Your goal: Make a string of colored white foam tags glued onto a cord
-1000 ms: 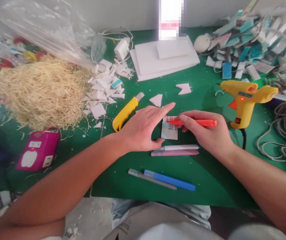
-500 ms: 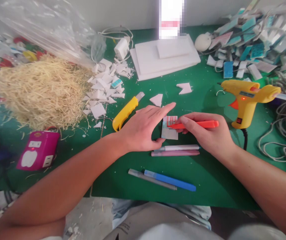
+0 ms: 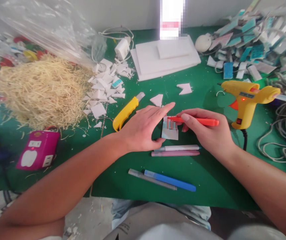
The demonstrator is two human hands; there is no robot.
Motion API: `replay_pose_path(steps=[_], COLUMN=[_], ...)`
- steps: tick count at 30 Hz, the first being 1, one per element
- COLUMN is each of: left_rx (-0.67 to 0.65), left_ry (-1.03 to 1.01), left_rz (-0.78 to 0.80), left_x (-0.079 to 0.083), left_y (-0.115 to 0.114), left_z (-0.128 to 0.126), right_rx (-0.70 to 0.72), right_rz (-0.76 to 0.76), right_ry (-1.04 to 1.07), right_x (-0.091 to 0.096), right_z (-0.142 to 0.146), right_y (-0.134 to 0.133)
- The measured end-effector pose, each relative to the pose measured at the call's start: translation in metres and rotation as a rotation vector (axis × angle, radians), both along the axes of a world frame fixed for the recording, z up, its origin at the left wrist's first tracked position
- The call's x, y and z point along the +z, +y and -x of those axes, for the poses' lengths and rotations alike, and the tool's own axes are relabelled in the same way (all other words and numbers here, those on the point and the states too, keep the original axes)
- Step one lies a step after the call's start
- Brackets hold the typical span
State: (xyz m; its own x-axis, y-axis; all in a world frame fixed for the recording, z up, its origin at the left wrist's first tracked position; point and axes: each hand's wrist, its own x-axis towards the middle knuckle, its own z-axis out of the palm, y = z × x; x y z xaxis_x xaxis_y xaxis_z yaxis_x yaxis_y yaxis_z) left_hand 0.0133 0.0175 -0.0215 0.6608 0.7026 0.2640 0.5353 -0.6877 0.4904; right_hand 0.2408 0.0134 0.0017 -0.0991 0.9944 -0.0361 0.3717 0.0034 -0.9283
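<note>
My right hand (image 3: 206,135) is closed round an orange marker (image 3: 203,122) that lies nearly level, its tip on a small white foam piece (image 3: 170,131) with red stripes along its top edge. My left hand (image 3: 143,128) rests on the green mat (image 3: 203,173) with fingers stretched out, forefinger and thumb pinning the foam piece's left side. Just below the hands lie a white marker (image 3: 180,147) and a pink marker (image 3: 175,153).
A yellow utility knife (image 3: 126,112) lies left of my left hand. A yellow glue gun (image 3: 245,100) stands at the right, light on. Blue (image 3: 169,180) and grey (image 3: 151,179) markers lie nearer me. Straw pile (image 3: 40,91), foam scraps (image 3: 106,88), white foam sheets (image 3: 163,58), pink device (image 3: 38,150), cords (image 3: 283,133).
The orange marker has moved a little up and down over the foam piece, leaving more red stripes. My left hand has stayed in place.
</note>
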Motion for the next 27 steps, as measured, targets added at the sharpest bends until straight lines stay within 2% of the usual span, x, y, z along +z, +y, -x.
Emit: replay_pose_path(steps=[27], left_rx=[-0.001], left_ry=[-0.026], left_rz=[0.002], left_x=[-0.0025], left_y=[0.0011], left_z=[0.0022], right_rx=[0.031], right_rz=[0.0], right_ry=[-0.012], right_x=[-0.0002], right_z=[0.0017], right_y=[-0.0001])
